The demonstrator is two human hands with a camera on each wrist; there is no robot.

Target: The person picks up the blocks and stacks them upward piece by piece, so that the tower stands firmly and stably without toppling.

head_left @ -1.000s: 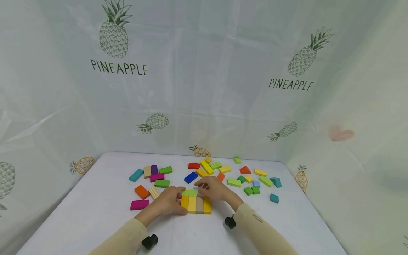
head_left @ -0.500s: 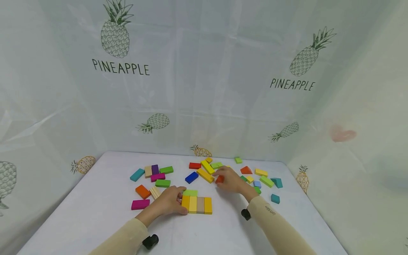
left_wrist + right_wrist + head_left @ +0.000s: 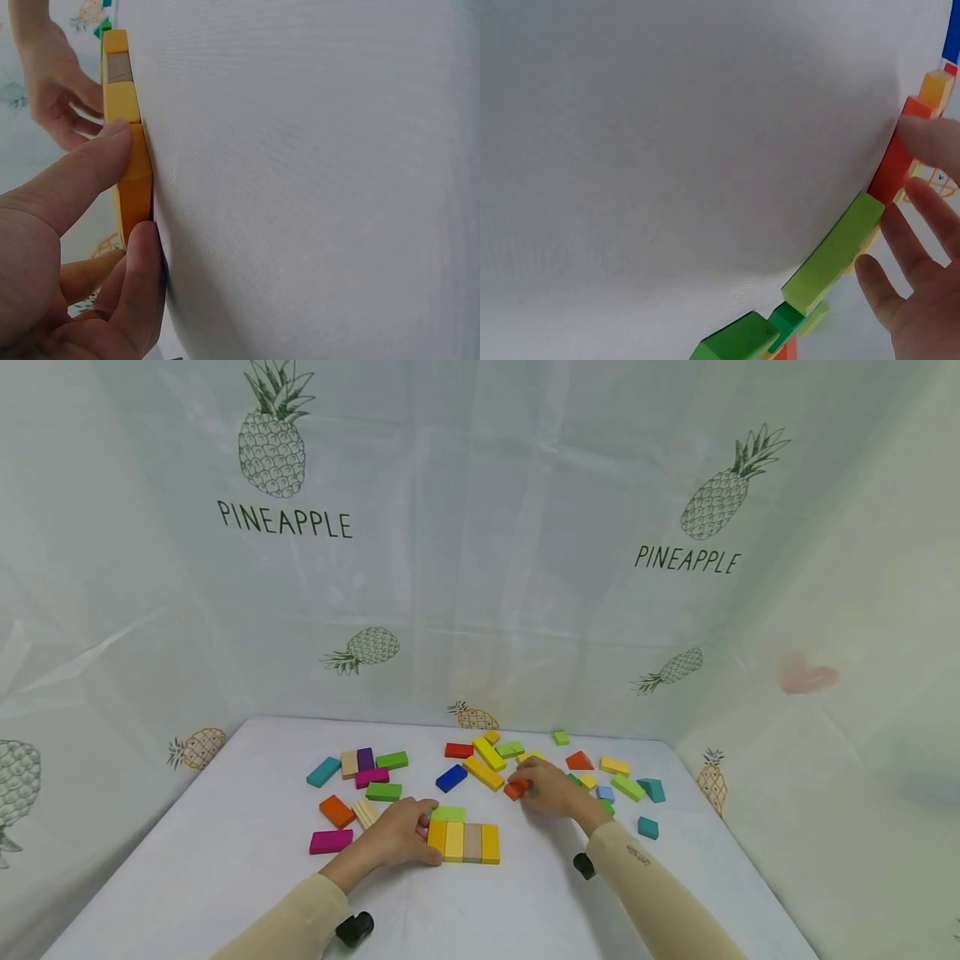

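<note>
Four-sided wooden blocks stand in a tight row in the head view: an amber-yellow block (image 3: pixel 437 832), a pale yellow block (image 3: pixel 454 842), a tan block (image 3: pixel 472 842) and another amber block (image 3: pixel 490 843). A light green block (image 3: pixel 450 814) lies across their far end. My left hand (image 3: pixel 401 833) holds the leftmost amber block, thumb at its near end and fingers along its outer side. Farther back, my right hand (image 3: pixel 551 788) pinches an orange-red block (image 3: pixel 516 789); the right wrist view shows the thumb on the block's face (image 3: pixel 904 154), fingers behind.
Left of the row lie an orange block (image 3: pixel 337 812), a magenta block (image 3: pixel 331 842) and ribbed cream pieces (image 3: pixel 365 813). Behind are a blue block (image 3: pixel 452 777) and a long yellow block (image 3: pixel 483 773). Green, yellow and teal blocks (image 3: pixel 648 827) scatter to the right. A pineapple-print curtain (image 3: pixel 480 568) hangs behind.
My right hand has moved from the light green block back and right to the orange-red block, which has since turned slightly. The left hand stays at the row.
</note>
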